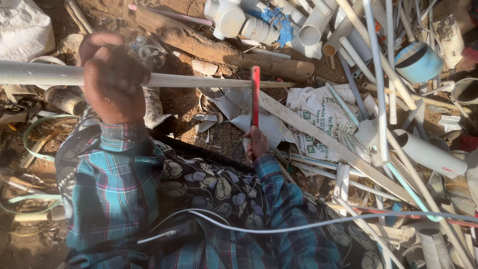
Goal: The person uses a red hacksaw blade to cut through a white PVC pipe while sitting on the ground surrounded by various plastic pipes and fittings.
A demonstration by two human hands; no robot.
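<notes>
Fingers of the left hand (pixel 113 79) are curled tight around a long pale plastic pipe (pixel 199 80), holding it level across the view above the ground. The pipe is the landmark here: it runs from the left edge of the view to a free end near the middle. The right hand (pixel 257 143), below the pipe's free end, is closed around the handle of a red-framed hacksaw (pixel 255 97), whose frame stands upright and meets the pipe close to that free end; whether the blade is already in the plastic cannot be told.

This looks like the cutting step, with the saw set on the pipe near its tip and no separated piece visible yet. The next move appears to call for steady back-and-forth strokes while the left hand keeps the pipe from rolling or bending, since the cutting point sits well away from that grip.

Below the pipe, the person's plaid sleeves (pixel 117 184) and a dark floral cloth (pixel 219 192) fill the lower view, crossed by a thin white cable (pixel 279 228). Above the pipe lies a rough wooden log (pixel 234 54) on bare dirt. Beyond the pipe's free end, to the right, a printed white sack (pixel 318 112) lies under a flat wooden slat (pixel 318 134), and farther right is a heap of white pipe offcuts (pixel 378 74) with a blue pipe fitting (pixel 418 62) among them.
</notes>
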